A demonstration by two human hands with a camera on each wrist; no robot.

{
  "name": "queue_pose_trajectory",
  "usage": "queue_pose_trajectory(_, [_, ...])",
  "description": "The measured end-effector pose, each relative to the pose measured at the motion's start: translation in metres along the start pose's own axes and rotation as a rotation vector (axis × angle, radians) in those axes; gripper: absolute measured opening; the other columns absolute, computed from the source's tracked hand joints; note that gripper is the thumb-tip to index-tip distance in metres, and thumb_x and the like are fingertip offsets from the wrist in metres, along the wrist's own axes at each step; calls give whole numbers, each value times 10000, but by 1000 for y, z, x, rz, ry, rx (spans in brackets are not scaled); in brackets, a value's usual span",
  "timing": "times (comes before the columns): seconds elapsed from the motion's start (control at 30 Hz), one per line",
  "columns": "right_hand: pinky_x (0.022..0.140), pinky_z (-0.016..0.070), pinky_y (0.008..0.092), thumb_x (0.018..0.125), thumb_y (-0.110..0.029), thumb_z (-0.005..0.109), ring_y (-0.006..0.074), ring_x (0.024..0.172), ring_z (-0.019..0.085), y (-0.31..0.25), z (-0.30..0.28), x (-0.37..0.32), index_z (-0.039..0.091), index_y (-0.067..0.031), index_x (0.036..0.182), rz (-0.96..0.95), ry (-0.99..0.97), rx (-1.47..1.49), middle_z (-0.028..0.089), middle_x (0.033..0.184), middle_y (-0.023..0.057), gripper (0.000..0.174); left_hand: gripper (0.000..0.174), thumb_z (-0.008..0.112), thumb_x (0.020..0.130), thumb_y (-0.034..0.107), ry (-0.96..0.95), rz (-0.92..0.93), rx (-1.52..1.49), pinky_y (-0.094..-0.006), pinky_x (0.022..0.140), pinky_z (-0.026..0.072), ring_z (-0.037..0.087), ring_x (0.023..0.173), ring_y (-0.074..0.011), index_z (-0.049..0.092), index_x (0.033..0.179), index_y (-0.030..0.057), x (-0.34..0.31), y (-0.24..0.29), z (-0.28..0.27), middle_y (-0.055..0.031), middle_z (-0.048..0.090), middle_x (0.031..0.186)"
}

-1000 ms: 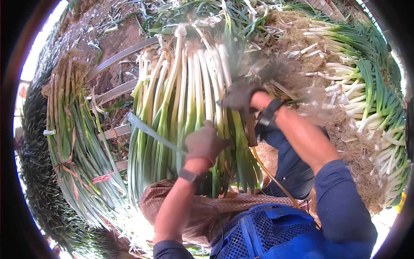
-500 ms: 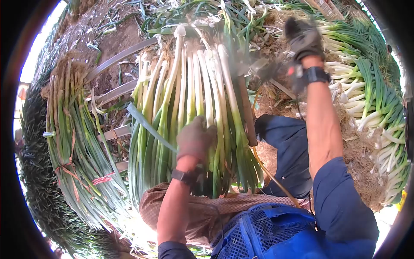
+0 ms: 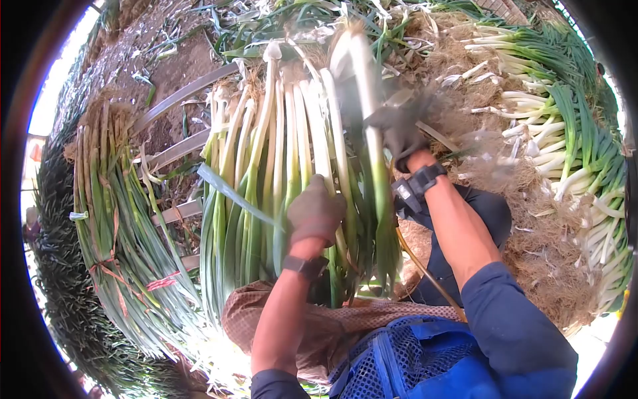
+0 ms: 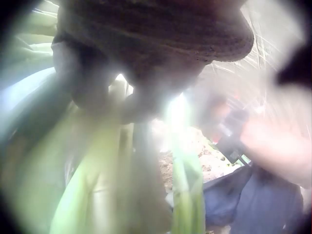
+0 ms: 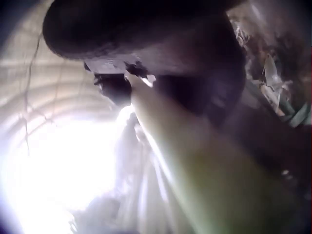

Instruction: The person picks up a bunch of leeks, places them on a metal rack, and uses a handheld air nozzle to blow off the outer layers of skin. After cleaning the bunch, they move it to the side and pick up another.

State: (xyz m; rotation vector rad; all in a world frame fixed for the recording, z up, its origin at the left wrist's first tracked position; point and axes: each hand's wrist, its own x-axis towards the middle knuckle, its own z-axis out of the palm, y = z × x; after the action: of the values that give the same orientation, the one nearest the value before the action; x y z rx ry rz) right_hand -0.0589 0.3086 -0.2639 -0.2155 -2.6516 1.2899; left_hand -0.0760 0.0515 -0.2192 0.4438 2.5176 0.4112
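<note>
In the head view my gloved right hand (image 3: 402,130) grips a long green onion (image 3: 367,80), its white, rooted end pointing away and its leaves toward me. The right wrist view shows the pale stalk (image 5: 170,136) running out from under the dark glove. My gloved left hand (image 3: 316,213) rests over the middle of a wide row of green onions (image 3: 286,153), most with white ends pointing away. From the left wrist camera, its fingers (image 4: 90,92) come down among the stalks; their tips are hidden, so I cannot tell whether they curl round any.
A tied bundle of green onions (image 3: 119,219) lies at left on curved metal bars (image 3: 179,146). More green onions (image 3: 545,133) with tangled roots pile along the right. Loose leaves and peelings (image 3: 306,30) litter the far ground. A thin yellowish hose (image 3: 422,269) runs beside the leg.
My right hand reached out to the far right pile, then came back with a green onion to the row's right edge. My left hand stays over the row, shifting slightly.
</note>
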Motion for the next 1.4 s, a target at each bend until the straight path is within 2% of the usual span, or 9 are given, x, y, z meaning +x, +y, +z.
queue_pose_trajectory(0.1, [622,572,326,972,-122,667,218,616,678,-10,-19,11,721,-11,864,644,131,1179,722,809,122,164,487,747,863,441,0,-23,-59,-479,826,563,740,912,-394,662,1156,61,-3,-5,-2,-214,758,944])
queue_pose_trajectory(0.3, [612,527,341,792,-238,924,188,636,650,-45,55,4,773,54,949,838,-53,713,746,803,103,364,418,750,873,399,-56,-117,-239,-471,853,564,739,953,-392,675,1095,53,-6,9,-27,-209,762,985])
queue_pose_trajectory(0.5, [729,549,324,800,-210,869,240,757,702,-42,33,-1,773,59,1006,697,-50,546,771,879,126,352,424,832,813,300,46,-89,-379,-352,704,572,742,770,-207,709,1098,11,5,-12,-6,-147,761,848])
queue_pose_trajectory(0.6, [782,565,303,938,-187,716,189,821,719,-16,11,-10,781,19,1037,275,37,740,775,928,114,237,413,802,820,149,44,-43,-518,-299,680,575,725,760,-130,694,1188,-4,8,-19,-5,-116,774,895])
queue_pose_trajectory(0.63, [771,568,298,951,-177,704,172,822,716,-33,1,-14,778,21,1040,688,76,990,771,926,114,229,418,793,820,115,39,-31,-592,-291,684,575,720,765,-122,688,1206,-4,7,-22,-2,-103,774,908])
queue_pose_trajectory(0.97, [928,580,371,1063,-325,606,218,1078,698,-51,11,-17,606,64,1378,520,-240,1246,714,1234,168,500,528,774,854,19,-192,225,-767,-242,696,561,688,831,-83,640,1364,2,-16,5,4,-71,774,1031])
queue_pose_trajectory(1.13, [933,570,367,1038,-305,629,235,1082,706,-27,31,-12,669,66,1293,490,-307,1408,746,1181,142,452,537,827,902,156,-214,55,-832,-263,767,575,698,860,-121,642,1383,5,-13,-2,-24,-69,764,1079])
queue_pose_trajectory(1.3, [1079,502,367,1067,-253,546,240,1214,664,-25,46,13,669,65,1295,21,-278,301,721,1289,174,410,557,781,894,221,318,26,-458,-401,1007,542,662,1206,-327,634,1376,-17,34,-45,-16,-230,685,1297])
queue_pose_trajectory(1.4, [1047,516,356,1057,-242,580,224,1123,690,-49,58,19,685,46,1257,275,-204,544,742,1209,144,366,586,770,874,209,374,-10,-281,-424,1136,443,570,1321,-383,617,1391,-19,39,-52,-19,-254,624,1383])
